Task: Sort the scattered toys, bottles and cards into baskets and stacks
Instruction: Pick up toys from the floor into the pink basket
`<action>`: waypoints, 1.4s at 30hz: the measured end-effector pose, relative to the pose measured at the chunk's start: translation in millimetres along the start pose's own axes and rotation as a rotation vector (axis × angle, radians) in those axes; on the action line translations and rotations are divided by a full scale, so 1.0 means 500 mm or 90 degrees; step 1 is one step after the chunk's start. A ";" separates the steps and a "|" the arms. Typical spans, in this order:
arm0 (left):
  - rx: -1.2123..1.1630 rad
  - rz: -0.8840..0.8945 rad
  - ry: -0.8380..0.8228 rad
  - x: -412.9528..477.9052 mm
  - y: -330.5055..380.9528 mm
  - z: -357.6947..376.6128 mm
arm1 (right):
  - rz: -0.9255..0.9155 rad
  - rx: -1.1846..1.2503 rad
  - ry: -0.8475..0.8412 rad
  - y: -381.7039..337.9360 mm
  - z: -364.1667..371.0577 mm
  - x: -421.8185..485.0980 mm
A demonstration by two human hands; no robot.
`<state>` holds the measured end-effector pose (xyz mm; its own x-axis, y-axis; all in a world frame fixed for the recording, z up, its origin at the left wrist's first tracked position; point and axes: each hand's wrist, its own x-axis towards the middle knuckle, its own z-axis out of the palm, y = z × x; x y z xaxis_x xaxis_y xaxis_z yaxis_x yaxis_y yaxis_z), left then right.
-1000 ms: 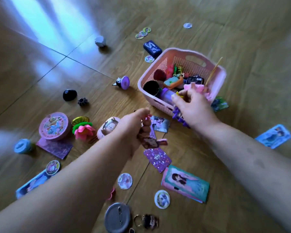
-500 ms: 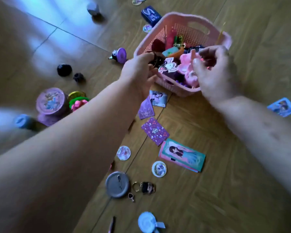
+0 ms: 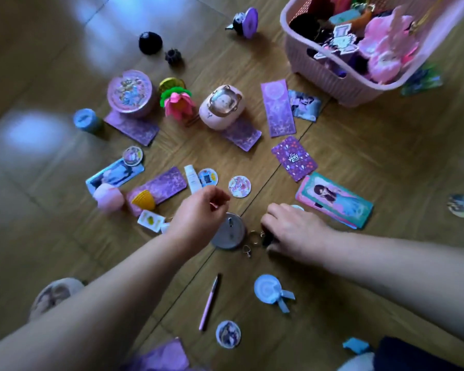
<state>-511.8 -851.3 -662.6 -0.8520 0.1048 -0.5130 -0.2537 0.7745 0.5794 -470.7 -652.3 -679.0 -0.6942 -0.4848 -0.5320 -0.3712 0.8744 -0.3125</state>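
Lower centre, the right hand (image 3: 292, 231) fingers pinch the keychain (image 3: 265, 241). Its dangling rings could snag the badge (image 3: 229, 232) just beside. Whether the left hand's (image 3: 198, 219) curled fingers hold anything, I cannot tell.

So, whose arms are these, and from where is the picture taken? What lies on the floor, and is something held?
There is no machine here: a person works with bare hands. The camera sits on the person's head and looks down, so both arms enter from below. On the wooden floor lie cards, round discs, small toys and a pen. A pink basket at the top right already holds toys. The right hand pinches the dark charm of a keychain. The left hand hovers with curled fingers over a round silver badge; whether it holds anything is not clear.
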 end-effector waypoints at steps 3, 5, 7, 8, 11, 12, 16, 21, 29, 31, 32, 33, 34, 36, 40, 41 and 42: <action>0.156 0.092 -0.039 -0.033 -0.028 0.002 | 0.031 0.070 0.008 0.000 -0.006 0.011; 0.218 0.192 -0.051 -0.045 -0.041 0.012 | 0.093 0.203 0.016 0.015 -0.010 0.010; 0.273 0.335 -0.064 -0.053 -0.051 0.028 | 0.156 0.371 0.013 0.028 -0.015 -0.002; 0.302 0.413 -0.066 -0.057 -0.057 0.040 | 0.165 0.434 0.013 0.032 -0.017 -0.011; 0.372 0.543 -0.091 -0.065 -0.062 0.070 | 0.185 0.583 -0.032 0.017 -0.013 -0.041; 0.389 0.565 -0.078 -0.061 -0.066 0.074 | 0.198 0.620 -0.050 0.011 -0.011 -0.046; 0.447 0.589 -0.079 -0.058 -0.077 0.083 | 0.226 0.539 -0.097 -0.024 0.007 -0.069; 0.380 0.474 -0.061 -0.063 -0.066 0.070 | 0.103 0.115 -0.126 -0.094 0.047 -0.092; 0.035 0.013 -0.183 -0.073 -0.066 -0.001 | 0.050 0.094 -0.081 -0.091 0.071 -0.069; 0.211 0.033 -0.210 -0.082 -0.078 -0.004 | 0.108 0.204 -0.043 -0.078 0.059 -0.066; 0.314 0.056 -0.208 -0.094 -0.084 0.000 | 0.153 0.265 -0.032 -0.073 0.053 -0.063; 0.407 0.073 -0.212 -0.107 -0.091 0.007 | 0.195 0.332 -0.015 -0.068 0.051 -0.056; 0.475 0.089 -0.221 -0.120 -0.099 0.017 | 0.228 0.387 -0.001 -0.067 0.046 -0.050; 0.529 0.109 -0.247 -0.144 -0.110 0.040 | 0.246 0.410 0.008 -0.073 0.037 -0.040; 0.469 0.064 -0.223 -0.140 -0.118 0.050 | 0.189 0.230 0.003 -0.100 0.001 -0.011; 0.452 0.049 -0.209 -0.134 -0.118 0.041 | 0.182 0.196 0.028 -0.109 -0.010 0.002; 0.433 0.039 -0.195 -0.126 -0.118 0.029 | 0.185 0.179 0.049 -0.117 -0.017 0.018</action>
<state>-436.6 -894.4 -673.7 -0.6646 0.2522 -0.7034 0.2137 0.9661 0.1445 -460.7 -707.9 -658.7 -0.7934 -0.2055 -0.5729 0.0235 0.9302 -0.3662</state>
